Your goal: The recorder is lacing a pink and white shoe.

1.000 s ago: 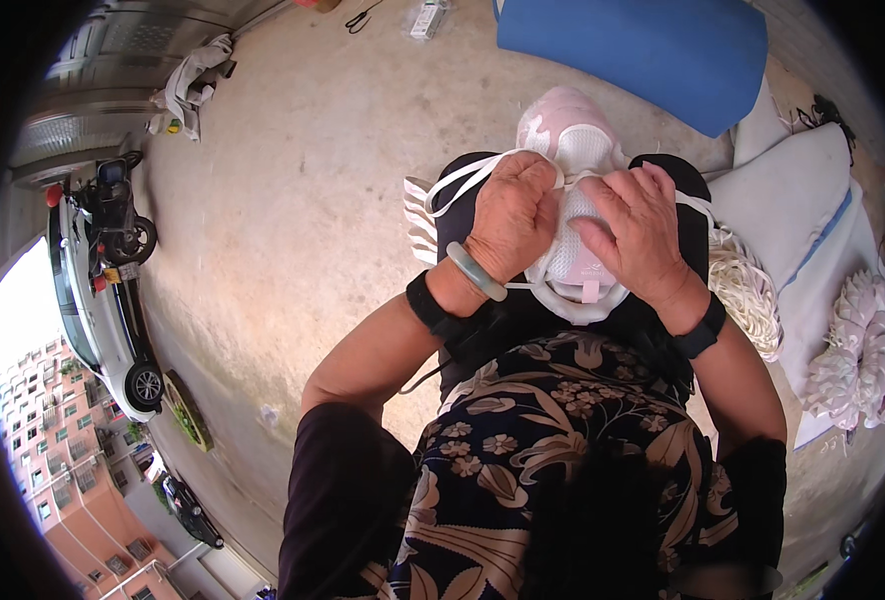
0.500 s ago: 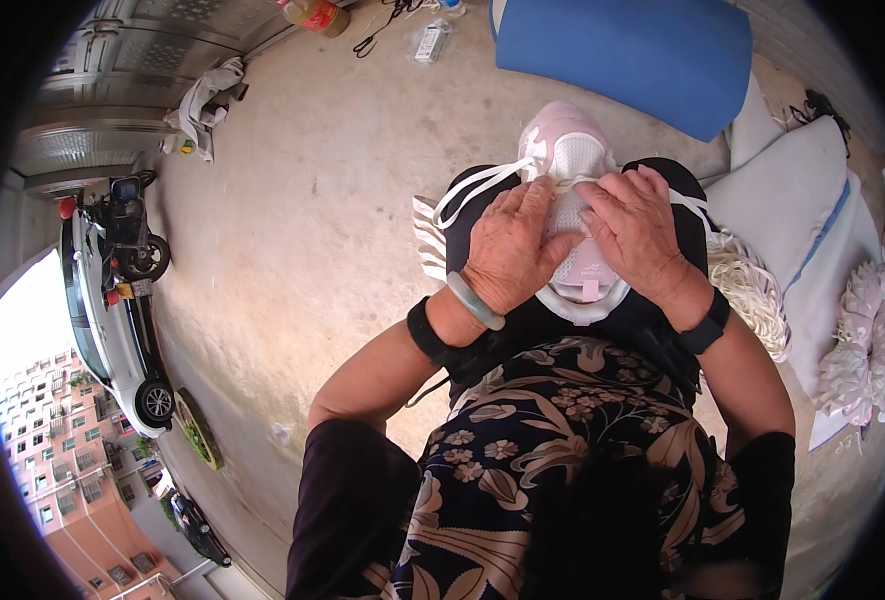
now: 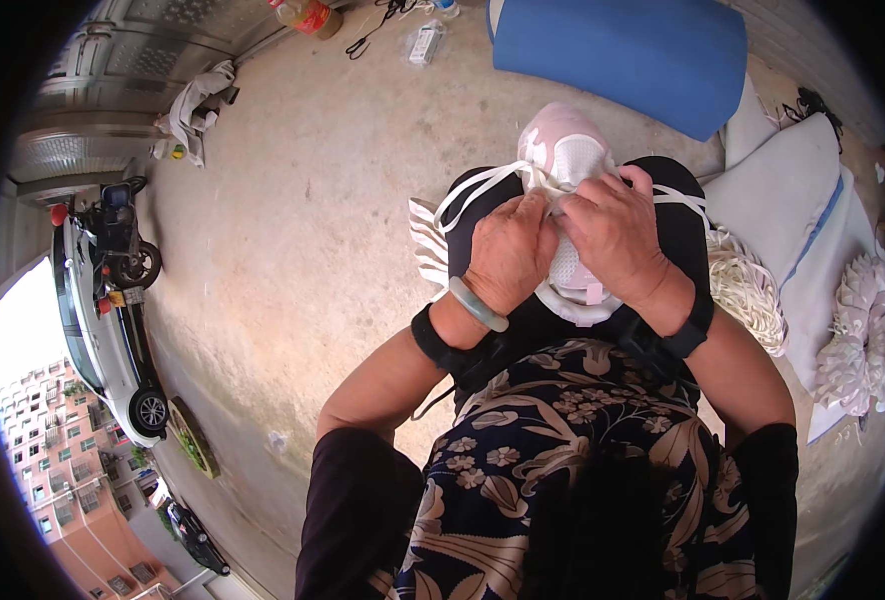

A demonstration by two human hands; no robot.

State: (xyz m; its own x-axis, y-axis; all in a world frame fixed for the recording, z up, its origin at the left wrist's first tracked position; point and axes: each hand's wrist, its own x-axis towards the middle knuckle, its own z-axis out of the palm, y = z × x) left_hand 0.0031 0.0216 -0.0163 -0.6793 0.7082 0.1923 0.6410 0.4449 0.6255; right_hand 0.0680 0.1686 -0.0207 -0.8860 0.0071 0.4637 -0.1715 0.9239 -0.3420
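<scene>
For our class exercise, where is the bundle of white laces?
In the head view, the bundle lies right of the right hand, between the right leg and pinkish stack.

Right hand (image 3: 611, 238) hides part of the pink-white shoe (image 3: 577, 160)

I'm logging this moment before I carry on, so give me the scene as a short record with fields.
Left hand: fingers at the shoe, over its lacing; exact grip hidden
Right hand: beside it, fingers also at the lacing; exact grip unclear
Shoe: pink and white, toe pointing forward
White laces: extending to both sides
Right side: bundle of pale laces
Ahead: large blue curved sheet
Left background: motorcycle, white car
</scene>
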